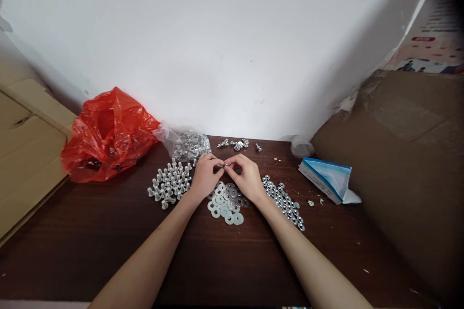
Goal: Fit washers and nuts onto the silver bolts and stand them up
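My left hand and my right hand meet fingertip to fingertip above the washers. Both pinch a small shiny metal fastener, mostly covered by the fingers; whether it is a bolt, a nut or both joined I cannot tell. Left of my left hand, silver bolts stand on their heads in a cluster. Flat washers lie in a loose pile between my forearms. Beside my right wrist is a spread of flanged nuts.
Bolts with washers and nuts on them lie near the wall. A clear bag of metal fasteners sits beside a red plastic bag. On the right are a clear round container, a blue-and-white packet and a cardboard panel.
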Action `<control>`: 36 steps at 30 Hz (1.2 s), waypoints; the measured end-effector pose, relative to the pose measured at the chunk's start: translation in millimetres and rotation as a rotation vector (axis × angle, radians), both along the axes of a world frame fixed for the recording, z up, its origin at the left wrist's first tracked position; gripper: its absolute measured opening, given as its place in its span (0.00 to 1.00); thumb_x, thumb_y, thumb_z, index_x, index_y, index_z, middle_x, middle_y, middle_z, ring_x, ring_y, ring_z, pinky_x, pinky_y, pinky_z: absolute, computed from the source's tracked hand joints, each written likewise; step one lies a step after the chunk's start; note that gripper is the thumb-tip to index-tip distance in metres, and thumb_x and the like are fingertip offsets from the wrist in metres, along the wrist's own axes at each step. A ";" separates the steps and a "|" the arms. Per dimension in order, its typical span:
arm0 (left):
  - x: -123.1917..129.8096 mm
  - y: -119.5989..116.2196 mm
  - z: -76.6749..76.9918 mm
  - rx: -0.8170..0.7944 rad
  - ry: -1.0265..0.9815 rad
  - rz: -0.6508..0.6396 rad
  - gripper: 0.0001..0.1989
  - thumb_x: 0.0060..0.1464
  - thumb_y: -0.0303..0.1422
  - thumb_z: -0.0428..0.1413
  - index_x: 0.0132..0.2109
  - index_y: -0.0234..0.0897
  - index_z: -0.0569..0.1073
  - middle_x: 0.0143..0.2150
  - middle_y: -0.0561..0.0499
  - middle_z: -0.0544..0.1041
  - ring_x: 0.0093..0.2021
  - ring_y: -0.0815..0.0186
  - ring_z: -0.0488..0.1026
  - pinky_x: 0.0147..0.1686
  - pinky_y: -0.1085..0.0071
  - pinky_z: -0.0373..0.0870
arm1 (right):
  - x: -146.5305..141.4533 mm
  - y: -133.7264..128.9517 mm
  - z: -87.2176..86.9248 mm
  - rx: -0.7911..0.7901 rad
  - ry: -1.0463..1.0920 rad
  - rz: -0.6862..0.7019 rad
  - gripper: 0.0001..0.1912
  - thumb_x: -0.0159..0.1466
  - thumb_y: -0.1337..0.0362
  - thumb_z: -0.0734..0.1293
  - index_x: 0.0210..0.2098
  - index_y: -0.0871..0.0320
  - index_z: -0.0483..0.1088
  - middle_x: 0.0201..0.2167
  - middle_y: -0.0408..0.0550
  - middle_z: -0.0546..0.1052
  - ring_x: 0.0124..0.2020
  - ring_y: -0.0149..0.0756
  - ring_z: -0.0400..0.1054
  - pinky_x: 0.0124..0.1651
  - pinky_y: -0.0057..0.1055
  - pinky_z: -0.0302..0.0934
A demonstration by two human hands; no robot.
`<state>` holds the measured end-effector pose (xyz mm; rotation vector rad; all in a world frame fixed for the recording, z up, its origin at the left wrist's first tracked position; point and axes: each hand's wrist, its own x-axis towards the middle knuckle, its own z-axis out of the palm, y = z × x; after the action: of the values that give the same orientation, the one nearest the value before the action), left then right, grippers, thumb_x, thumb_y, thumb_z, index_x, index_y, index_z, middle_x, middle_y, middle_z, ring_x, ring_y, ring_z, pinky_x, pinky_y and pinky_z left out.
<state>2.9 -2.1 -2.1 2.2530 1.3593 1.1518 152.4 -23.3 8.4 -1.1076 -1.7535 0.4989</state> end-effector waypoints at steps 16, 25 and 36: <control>-2.7 -0.3 0.0 -0.071 0.076 -0.012 0.06 0.53 0.27 0.56 0.31 0.35 0.77 0.33 0.48 0.74 0.37 0.62 0.67 0.39 0.64 0.65 | 1.1 0.5 0.2 0.084 -0.057 0.009 0.06 0.61 0.69 0.64 0.32 0.56 0.74 0.34 0.48 0.77 0.36 0.37 0.71 0.42 0.33 0.65; -0.7 -1.1 2.8 -0.045 0.067 -0.018 0.05 0.51 0.26 0.57 0.32 0.36 0.78 0.34 0.49 0.75 0.38 0.63 0.69 0.45 0.62 0.65 | 2.0 0.2 -2.3 0.088 -0.108 0.003 0.05 0.61 0.69 0.64 0.35 0.56 0.73 0.32 0.46 0.75 0.33 0.36 0.70 0.38 0.33 0.65; 0.8 -2.5 3.8 -0.032 -0.093 -0.048 0.05 0.52 0.25 0.54 0.36 0.36 0.74 0.35 0.50 0.77 0.37 0.64 0.71 0.41 0.67 0.67 | 1.5 1.2 1.6 0.094 0.018 -0.018 0.06 0.62 0.67 0.64 0.36 0.57 0.73 0.32 0.47 0.72 0.31 0.33 0.68 0.36 0.31 0.65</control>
<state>3.6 -4.5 1.7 2.1698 1.2724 1.1939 153.9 -22.1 9.9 -1.0490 -1.7324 0.4104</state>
